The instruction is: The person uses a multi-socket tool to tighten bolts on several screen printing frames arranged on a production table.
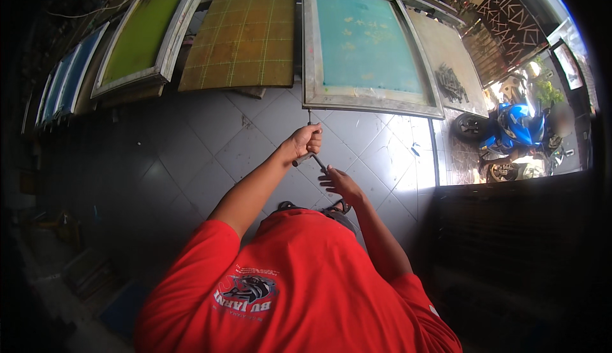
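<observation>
My left hand is closed around a dark metal T-handle wrench, just in front of the framed screen's near edge. Its crossbar juts out below my fist, and a thin shaft shows above it, pointing toward the frame. My right hand is beside the crossbar's right end, its fingers stretched and apart, the tips seemingly touching the bar. Beyond my hands lies a printing screen with turquoise mesh in a pale, worn frame. Where the shaft's far end sits under that frame is hidden.
Left of the screen are a brown board with yellow-green grid lines and a green-mesh screen. Several blue screens stand farther left. A pale board lies to the right, and a blue motorcycle is parked beyond the grey tiled floor.
</observation>
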`<action>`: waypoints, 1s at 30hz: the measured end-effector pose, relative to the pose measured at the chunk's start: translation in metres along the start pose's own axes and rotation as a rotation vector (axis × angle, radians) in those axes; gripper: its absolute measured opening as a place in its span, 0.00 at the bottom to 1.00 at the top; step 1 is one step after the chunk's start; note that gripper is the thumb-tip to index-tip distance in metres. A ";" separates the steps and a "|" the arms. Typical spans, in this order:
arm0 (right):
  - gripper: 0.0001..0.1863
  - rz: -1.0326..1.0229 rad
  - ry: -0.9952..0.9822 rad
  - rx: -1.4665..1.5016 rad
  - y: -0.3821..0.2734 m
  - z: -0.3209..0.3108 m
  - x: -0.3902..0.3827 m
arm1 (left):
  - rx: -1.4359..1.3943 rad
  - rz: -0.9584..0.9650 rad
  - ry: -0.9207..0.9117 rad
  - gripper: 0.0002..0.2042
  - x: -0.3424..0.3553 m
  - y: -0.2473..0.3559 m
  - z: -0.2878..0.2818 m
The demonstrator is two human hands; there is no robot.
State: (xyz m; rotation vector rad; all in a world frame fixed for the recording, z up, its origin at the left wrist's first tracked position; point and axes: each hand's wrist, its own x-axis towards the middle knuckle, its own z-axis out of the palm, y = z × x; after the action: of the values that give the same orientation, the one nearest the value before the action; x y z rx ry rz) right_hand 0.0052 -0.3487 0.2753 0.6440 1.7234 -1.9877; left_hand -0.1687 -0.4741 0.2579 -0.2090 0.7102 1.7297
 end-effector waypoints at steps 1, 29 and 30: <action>0.23 0.176 -0.184 0.360 -0.008 0.007 -0.008 | 0.010 0.001 -0.009 0.13 -0.002 0.002 -0.003; 0.25 -0.212 0.111 -0.243 0.027 0.012 0.023 | 0.058 -0.004 -0.075 0.17 -0.003 0.004 -0.002; 0.23 -0.103 0.030 -0.144 0.034 0.012 0.028 | 0.043 -0.007 -0.086 0.17 -0.003 0.004 -0.002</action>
State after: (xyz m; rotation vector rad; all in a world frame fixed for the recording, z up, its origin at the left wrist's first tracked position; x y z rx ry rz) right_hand 0.0018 -0.3659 0.2331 0.5488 1.9323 -1.9082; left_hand -0.1723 -0.4780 0.2591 -0.1070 0.6819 1.7050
